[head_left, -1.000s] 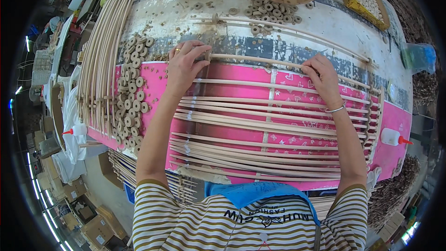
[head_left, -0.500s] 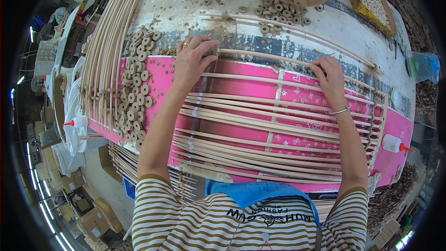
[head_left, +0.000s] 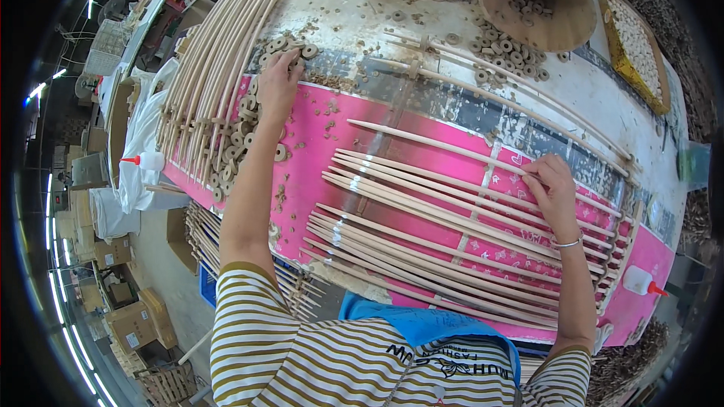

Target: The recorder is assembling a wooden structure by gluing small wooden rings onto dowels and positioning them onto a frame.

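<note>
My left hand point(head_left: 277, 84) is at the top of a heap of brown rings with centre holes point(head_left: 243, 122), its fingers bent and close together against them. What its fingertips pinch, if anything, is hidden. Farther right, my right hand point(head_left: 552, 190) pinches a slim pale wooden rod point(head_left: 434, 140) between thumb and fingers. That rod lies at the far side of a row of similar rods point(head_left: 422, 245), whose right ends pass through rings by a rail. Beyond it, another rod point(head_left: 483, 93) carries a ring point(head_left: 413, 68) near its left end.
Bundled rods point(head_left: 219, 53) lie on the left of the pink-covered table point(head_left: 302, 151). At the back are a round tub point(head_left: 490, 0), loose rings point(head_left: 507, 49) and a tray of pale pieces point(head_left: 637, 53). White glue bottles with red tips stand at left point(head_left: 153, 160) and right point(head_left: 637, 280).
My left hand has left the ringed end of the far rod and moved left to the heap of rings. My right hand is now on a nearer rod. The view has shifted and turned.
</note>
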A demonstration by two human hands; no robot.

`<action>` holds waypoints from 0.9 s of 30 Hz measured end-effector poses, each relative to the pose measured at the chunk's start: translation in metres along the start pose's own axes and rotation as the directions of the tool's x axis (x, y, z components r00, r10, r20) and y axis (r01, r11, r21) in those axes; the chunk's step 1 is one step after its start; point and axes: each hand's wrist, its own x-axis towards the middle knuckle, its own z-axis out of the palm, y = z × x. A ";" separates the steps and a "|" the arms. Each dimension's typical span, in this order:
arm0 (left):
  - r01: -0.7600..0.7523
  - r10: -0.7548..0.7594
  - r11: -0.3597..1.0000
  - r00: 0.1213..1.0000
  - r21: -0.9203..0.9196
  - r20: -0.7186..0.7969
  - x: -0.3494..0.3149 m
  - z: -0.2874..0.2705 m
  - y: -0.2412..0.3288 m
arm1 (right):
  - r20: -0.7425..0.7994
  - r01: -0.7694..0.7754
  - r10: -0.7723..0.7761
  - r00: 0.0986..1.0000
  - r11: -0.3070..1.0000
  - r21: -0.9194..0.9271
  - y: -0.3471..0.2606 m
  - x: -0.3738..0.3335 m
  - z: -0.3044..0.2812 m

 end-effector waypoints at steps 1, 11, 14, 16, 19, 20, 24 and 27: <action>-0.011 0.010 0.999 1.000 0.042 0.025 0.004 0.002 -0.002 | 0.000 0.005 -0.005 1.000 1.000 -0.003 -0.001 0.000 0.000; -0.137 0.121 0.946 0.990 0.295 0.072 0.037 0.011 0.010 | -0.035 -0.171 0.183 0.982 0.959 0.228 -0.009 -0.001 0.006; 0.066 -0.009 0.890 0.992 -0.452 0.127 0.022 0.003 0.022 | -0.023 -0.187 0.198 0.980 0.953 0.237 -0.008 -0.001 0.005; 0.228 -0.026 0.677 0.958 -0.700 0.287 0.000 -0.006 0.033 | -0.053 -0.175 0.195 0.979 0.950 0.260 -0.006 -0.002 0.006; 0.522 -0.153 0.466 0.843 -0.714 0.516 -0.029 -0.022 0.051 | -0.110 -0.142 0.178 0.978 0.952 0.270 -0.004 0.003 0.004; 0.582 -0.143 0.370 0.806 -0.724 0.575 -0.037 -0.023 0.050 | -0.128 -0.126 0.164 0.978 0.957 0.262 -0.004 0.004 0.003; 0.648 -0.082 0.154 0.760 -0.746 0.644 -0.052 -0.024 0.065 | -0.123 -0.122 0.159 0.980 0.957 0.264 -0.006 0.006 0.001; 0.664 -0.045 0.101 0.747 -0.741 0.663 -0.055 -0.020 0.068 | -0.123 -0.105 0.140 0.983 0.961 0.256 -0.006 0.007 0.002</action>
